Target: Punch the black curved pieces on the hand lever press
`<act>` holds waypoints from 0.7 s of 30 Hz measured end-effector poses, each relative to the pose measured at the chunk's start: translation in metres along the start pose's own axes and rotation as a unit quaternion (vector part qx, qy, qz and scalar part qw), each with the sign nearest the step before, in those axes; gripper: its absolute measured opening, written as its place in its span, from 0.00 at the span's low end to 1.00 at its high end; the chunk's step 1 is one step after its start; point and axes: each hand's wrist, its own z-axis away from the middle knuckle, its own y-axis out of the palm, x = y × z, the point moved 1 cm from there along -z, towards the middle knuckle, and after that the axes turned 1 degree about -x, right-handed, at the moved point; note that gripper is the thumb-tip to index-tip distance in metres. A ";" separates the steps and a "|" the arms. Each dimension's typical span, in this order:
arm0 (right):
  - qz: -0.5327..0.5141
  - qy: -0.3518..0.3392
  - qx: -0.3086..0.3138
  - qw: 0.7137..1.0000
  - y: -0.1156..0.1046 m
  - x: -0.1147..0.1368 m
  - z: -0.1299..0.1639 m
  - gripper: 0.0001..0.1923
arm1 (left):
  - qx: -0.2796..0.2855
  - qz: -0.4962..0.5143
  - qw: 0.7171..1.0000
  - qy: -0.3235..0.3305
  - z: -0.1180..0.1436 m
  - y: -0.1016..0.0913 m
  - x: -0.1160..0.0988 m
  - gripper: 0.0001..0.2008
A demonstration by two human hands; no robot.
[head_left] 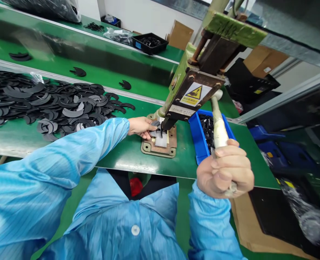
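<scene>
Head view: the right hand [226,169] is clenched on the press lever [218,122]; the left hand [141,127] pinches a black part [155,124] under the punch [165,127].
Likely risk: pulling the lever now could nip fingertips so close to the die.

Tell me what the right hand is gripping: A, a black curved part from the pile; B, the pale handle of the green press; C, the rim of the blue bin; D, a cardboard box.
B: the right hand is closed around the pale handle of the green press.
</scene>
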 end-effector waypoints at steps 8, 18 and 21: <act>-0.060 0.051 0.058 0.995 0.023 -0.008 -0.102 0.20 | -0.025 0.016 0.999 0.045 0.014 0.011 0.009 0.10; -0.009 0.376 0.316 0.871 -0.009 -0.017 0.070 0.19 | 0.017 0.031 0.985 0.171 0.099 0.033 0.035 0.23; -0.019 0.413 0.322 0.852 -0.001 0.002 0.114 0.15 | 0.024 0.027 0.984 0.174 0.112 0.048 0.039 0.22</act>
